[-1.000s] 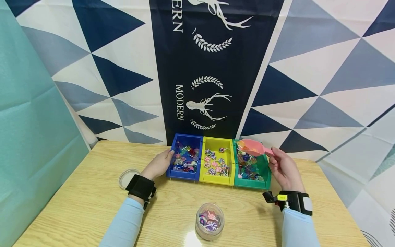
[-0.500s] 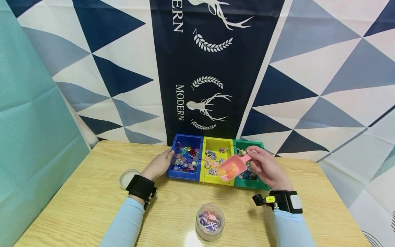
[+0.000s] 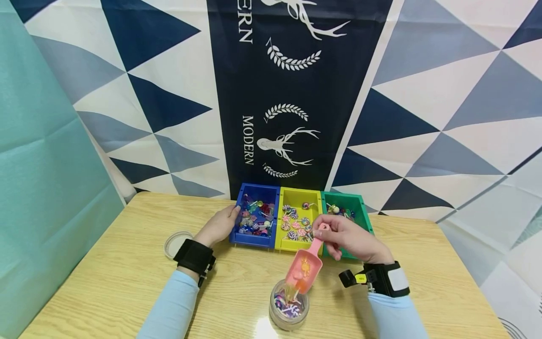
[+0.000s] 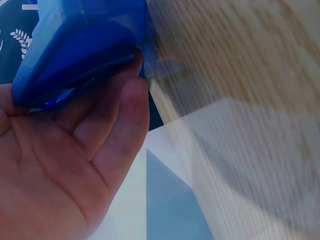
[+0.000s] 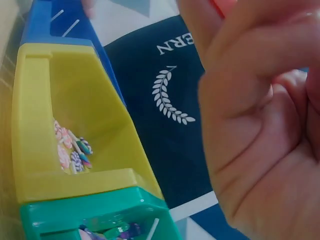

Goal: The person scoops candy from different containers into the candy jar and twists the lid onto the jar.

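A pink scoop is tilted down, its lip over the mouth of a clear round jar. Orange and yellowish pieces lie in the scoop, some at the lip. My right hand pinches the end of its handle. Small swirled lollipop-shaped pieces show inside the jar. At the back left, my left hand holds the side of a blue bin; in the left wrist view its fingers curl under the edge of the blue bin. In the right wrist view only a sliver of the scoop shows.
A yellow bin and a green bin join the blue one in a row, all with small lollipop-like pieces inside. A round lid lies by the left wrist. A patterned cloth hangs behind the wooden table.
My right hand has carried the scoop from above the green bin leftward and toward the front, and tipped it down at the jar. The left hand stays at the blue bin.
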`<control>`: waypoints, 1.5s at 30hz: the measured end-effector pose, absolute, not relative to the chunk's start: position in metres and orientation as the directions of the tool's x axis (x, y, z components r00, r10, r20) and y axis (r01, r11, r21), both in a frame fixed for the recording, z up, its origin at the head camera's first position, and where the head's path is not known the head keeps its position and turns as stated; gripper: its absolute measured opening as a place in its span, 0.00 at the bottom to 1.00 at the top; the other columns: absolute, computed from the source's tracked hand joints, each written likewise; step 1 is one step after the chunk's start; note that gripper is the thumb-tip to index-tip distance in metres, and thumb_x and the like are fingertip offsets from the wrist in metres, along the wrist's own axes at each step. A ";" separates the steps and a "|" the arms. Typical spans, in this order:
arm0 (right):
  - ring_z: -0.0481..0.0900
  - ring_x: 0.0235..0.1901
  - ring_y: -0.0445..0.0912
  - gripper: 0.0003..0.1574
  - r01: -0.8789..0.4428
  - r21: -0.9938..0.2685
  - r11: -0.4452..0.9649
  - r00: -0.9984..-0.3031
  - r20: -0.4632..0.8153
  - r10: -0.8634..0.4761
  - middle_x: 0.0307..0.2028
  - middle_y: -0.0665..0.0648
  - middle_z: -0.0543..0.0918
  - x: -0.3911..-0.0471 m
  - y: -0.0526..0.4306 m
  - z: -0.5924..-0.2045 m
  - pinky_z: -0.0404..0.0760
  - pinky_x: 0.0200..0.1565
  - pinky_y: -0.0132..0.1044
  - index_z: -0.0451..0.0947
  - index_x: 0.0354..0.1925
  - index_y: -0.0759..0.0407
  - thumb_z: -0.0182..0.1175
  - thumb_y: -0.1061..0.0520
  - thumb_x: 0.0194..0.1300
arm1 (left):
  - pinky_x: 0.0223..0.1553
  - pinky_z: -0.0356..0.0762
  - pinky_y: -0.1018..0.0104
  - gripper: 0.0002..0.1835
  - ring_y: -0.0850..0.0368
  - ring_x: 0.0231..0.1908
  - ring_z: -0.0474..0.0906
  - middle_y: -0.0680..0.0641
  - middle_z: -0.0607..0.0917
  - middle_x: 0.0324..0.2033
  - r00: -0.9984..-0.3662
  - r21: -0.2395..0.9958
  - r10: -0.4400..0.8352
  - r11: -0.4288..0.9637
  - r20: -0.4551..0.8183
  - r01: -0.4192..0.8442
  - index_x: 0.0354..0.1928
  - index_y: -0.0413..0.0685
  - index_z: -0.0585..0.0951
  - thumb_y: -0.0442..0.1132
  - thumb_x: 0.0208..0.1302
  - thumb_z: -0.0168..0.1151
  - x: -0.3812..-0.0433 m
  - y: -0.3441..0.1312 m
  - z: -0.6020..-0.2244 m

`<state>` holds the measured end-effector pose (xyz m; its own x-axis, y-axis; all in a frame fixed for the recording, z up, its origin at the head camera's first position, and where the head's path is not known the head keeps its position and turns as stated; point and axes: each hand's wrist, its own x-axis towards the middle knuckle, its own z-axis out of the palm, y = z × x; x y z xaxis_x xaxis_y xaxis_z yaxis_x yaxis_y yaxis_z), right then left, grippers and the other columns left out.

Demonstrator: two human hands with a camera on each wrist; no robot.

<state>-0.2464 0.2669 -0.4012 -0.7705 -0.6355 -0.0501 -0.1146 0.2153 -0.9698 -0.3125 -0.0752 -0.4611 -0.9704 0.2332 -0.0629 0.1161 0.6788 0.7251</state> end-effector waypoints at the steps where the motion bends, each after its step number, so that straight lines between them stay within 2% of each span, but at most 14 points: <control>1: 0.69 0.12 0.49 0.17 -0.120 -0.966 0.227 -0.762 -0.056 -0.645 0.19 0.62 0.72 -0.245 0.265 -0.399 0.74 0.19 0.35 0.67 0.45 0.67 0.51 0.53 0.68 | 0.63 0.55 0.50 0.31 0.47 0.64 0.58 0.42 0.67 0.64 -0.971 0.726 0.232 0.678 -0.063 0.114 0.68 0.42 0.59 0.54 0.74 0.28 -0.313 -0.075 -0.461; 5: 0.71 0.13 0.50 0.17 -0.158 -0.956 0.248 -0.744 -0.050 -0.667 0.22 0.67 0.73 -0.241 0.261 -0.393 0.77 0.20 0.39 0.68 0.45 0.68 0.51 0.54 0.68 | 0.63 0.54 0.51 0.33 0.47 0.65 0.57 0.42 0.66 0.64 -0.971 0.719 0.230 0.685 -0.062 0.116 0.69 0.43 0.59 0.58 0.73 0.26 -0.313 -0.075 -0.462; 8: 0.71 0.13 0.51 0.15 -0.199 -0.947 0.254 -0.749 -0.020 -0.662 0.21 0.65 0.73 -0.238 0.263 -0.389 0.77 0.19 0.42 0.69 0.44 0.65 0.51 0.54 0.68 | 0.63 0.54 0.51 0.36 0.47 0.65 0.57 0.42 0.66 0.64 -0.970 0.714 0.234 0.689 -0.059 0.123 0.69 0.43 0.59 0.61 0.71 0.24 -0.313 -0.076 -0.462; 14: 0.71 0.14 0.52 0.12 -0.270 -0.932 0.243 -0.819 0.090 -0.566 0.18 0.60 0.72 -0.236 0.282 -0.386 0.75 0.17 0.41 0.68 0.44 0.63 0.49 0.54 0.69 | 0.64 0.54 0.52 0.36 0.48 0.65 0.56 0.43 0.65 0.65 -0.970 0.717 0.236 0.687 -0.062 0.121 0.69 0.43 0.59 0.61 0.71 0.25 -0.312 -0.076 -0.462; 18: 0.71 0.14 0.50 0.13 -0.297 -0.923 0.247 -0.904 0.188 -0.384 0.18 0.59 0.72 -0.236 0.303 -0.383 0.75 0.18 0.38 0.67 0.44 0.64 0.48 0.54 0.70 | 0.64 0.54 0.52 0.35 0.48 0.65 0.56 0.43 0.65 0.65 -0.970 0.720 0.235 0.684 -0.063 0.118 0.69 0.43 0.59 0.60 0.71 0.25 -0.312 -0.076 -0.462; 22: 0.73 0.15 0.49 0.17 -0.293 -0.885 0.361 -0.956 0.265 -0.127 0.20 0.59 0.74 -0.237 0.318 -0.380 0.76 0.20 0.35 0.67 0.45 0.64 0.49 0.50 0.69 | 0.63 0.54 0.52 0.36 0.47 0.65 0.57 0.43 0.66 0.64 -0.971 0.716 0.232 0.688 -0.057 0.123 0.69 0.43 0.59 0.61 0.71 0.25 -0.313 -0.075 -0.461; 26: 0.77 0.18 0.50 0.21 -0.230 -0.794 0.562 -0.950 0.309 0.049 0.25 0.59 0.77 -0.238 0.324 -0.382 0.76 0.21 0.34 0.69 0.47 0.60 0.48 0.45 0.69 | 0.63 0.55 0.51 0.36 0.47 0.64 0.58 0.43 0.67 0.64 -0.973 0.713 0.225 0.691 -0.058 0.117 0.69 0.43 0.60 0.61 0.71 0.24 -0.312 -0.075 -0.461; 30: 0.78 0.19 0.50 0.19 -0.175 -0.654 0.736 -0.906 0.400 0.140 0.27 0.57 0.79 -0.245 0.324 -0.392 0.72 0.17 0.36 0.70 0.47 0.57 0.45 0.45 0.70 | 0.63 0.55 0.51 0.36 0.47 0.64 0.58 0.42 0.67 0.63 -0.973 0.716 0.225 0.689 -0.061 0.114 0.68 0.43 0.60 0.61 0.71 0.24 -0.311 -0.075 -0.461; 36: 0.76 0.17 0.44 0.11 -0.155 -0.471 0.868 -0.844 0.520 0.131 0.30 0.62 0.81 -0.260 0.321 -0.416 0.73 0.19 0.39 0.69 0.48 0.60 0.46 0.57 0.71 | 0.63 0.55 0.51 0.36 0.47 0.64 0.57 0.42 0.66 0.64 -0.972 0.713 0.226 0.692 -0.064 0.114 0.69 0.43 0.59 0.61 0.72 0.25 -0.311 -0.075 -0.461; 41: 0.74 0.16 0.41 0.08 -0.173 -0.389 0.905 -0.865 0.499 0.048 0.31 0.62 0.81 -0.268 0.322 -0.429 0.73 0.21 0.40 0.69 0.46 0.58 0.49 0.59 0.69 | 0.63 0.55 0.51 0.36 0.47 0.64 0.57 0.42 0.66 0.64 -0.971 0.719 0.228 0.686 -0.066 0.112 0.69 0.44 0.59 0.62 0.71 0.25 -0.311 -0.075 -0.460; 45: 0.72 0.16 0.41 0.07 -0.179 -0.401 0.899 -0.899 0.438 0.016 0.27 0.59 0.79 -0.269 0.324 -0.433 0.72 0.21 0.39 0.69 0.44 0.56 0.47 0.57 0.70 | 0.63 0.55 0.51 0.37 0.47 0.64 0.57 0.42 0.66 0.64 -0.971 0.719 0.229 0.686 -0.064 0.114 0.69 0.44 0.59 0.62 0.71 0.24 -0.311 -0.076 -0.460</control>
<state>-0.2693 0.3242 -0.4333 -0.8990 0.0164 0.4377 -0.1788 0.8985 -0.4009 -0.3107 -0.0760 -0.4597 -0.9713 0.2292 -0.0641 0.1144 0.6858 0.7188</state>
